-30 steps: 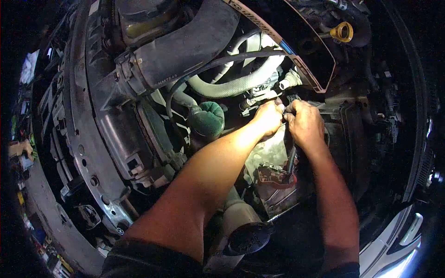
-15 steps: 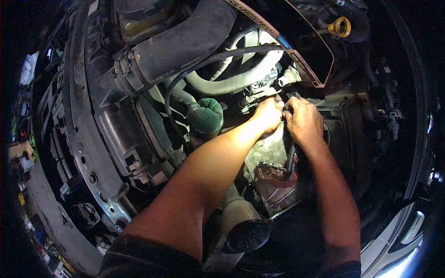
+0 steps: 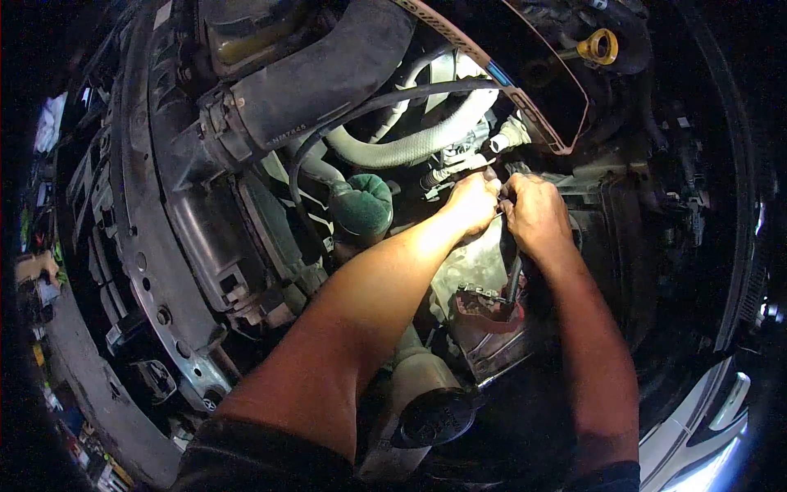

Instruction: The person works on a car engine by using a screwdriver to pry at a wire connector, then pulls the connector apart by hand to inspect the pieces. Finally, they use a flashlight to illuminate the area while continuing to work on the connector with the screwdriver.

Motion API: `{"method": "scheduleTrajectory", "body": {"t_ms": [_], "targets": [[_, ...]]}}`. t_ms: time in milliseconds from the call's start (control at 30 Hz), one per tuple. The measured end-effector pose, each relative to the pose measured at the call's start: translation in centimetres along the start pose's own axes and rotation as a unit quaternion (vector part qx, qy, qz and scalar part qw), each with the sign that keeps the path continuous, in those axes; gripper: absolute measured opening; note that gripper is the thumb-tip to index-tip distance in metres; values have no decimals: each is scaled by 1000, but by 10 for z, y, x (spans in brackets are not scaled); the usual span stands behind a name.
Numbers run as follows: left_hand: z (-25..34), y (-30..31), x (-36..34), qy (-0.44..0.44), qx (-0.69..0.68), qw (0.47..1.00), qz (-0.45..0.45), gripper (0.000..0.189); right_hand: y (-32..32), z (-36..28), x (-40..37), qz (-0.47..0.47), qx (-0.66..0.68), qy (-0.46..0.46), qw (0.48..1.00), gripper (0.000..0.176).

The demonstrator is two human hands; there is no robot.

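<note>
Deep in an engine bay, my left hand (image 3: 475, 202) and my right hand (image 3: 534, 208) meet with their fingertips close together. Both are closed, thumbs and fingers pinched on something small and dark that I cannot make out between them. Just above my left hand lies a light-coloured connector and fitting (image 3: 459, 168), lit brightly. Below the hands is a pale, dusty surface (image 3: 479, 258), and under it a battery terminal with a red cover (image 3: 489, 313), partly beside my right forearm. A pale braided hose (image 3: 402, 149) curves above my left wrist.
A thick black air hose (image 3: 320, 78) crosses the upper left. A green cloth (image 3: 361, 205) is stuffed into an opening left of my forearm. A black cap (image 3: 437, 416) tops a filler neck below. A yellow ring handle (image 3: 598, 47) and an orange-edged frame (image 3: 533, 78) sit at upper right.
Both hands stay in nearly the same place, still pinched together. The whole view has shifted very slightly; nothing else has visibly moved.
</note>
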State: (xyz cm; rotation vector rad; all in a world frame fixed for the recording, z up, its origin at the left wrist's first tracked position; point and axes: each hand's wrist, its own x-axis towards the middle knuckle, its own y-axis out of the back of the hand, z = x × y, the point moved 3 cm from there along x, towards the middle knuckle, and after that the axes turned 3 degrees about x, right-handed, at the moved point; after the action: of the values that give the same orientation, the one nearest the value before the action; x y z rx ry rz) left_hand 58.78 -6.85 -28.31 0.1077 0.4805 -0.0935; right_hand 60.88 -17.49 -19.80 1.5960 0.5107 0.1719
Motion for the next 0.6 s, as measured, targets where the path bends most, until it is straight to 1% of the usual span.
{"method": "scheduleTrajectory", "body": {"t_ms": [67,167,367,467,600], "targets": [[2,0,-4,-10,-25,999,23,33,4,-2,-1,9,12,0,1000,16],[-5,-3,4,-7,-23,1000,6,33,4,-4,-1,16,19,-1,1000,18],[-4,-2,3,-29,36,998,29,33,6,-8,-4,21,-2,-20,1000,19],[-9,-4,6,-24,14,999,32,34,6,-11,-4,15,-6,-24,1000,20],[-9,-5,5,-32,29,998,44,35,4,-9,-4,30,11,-11,999,20]]}}
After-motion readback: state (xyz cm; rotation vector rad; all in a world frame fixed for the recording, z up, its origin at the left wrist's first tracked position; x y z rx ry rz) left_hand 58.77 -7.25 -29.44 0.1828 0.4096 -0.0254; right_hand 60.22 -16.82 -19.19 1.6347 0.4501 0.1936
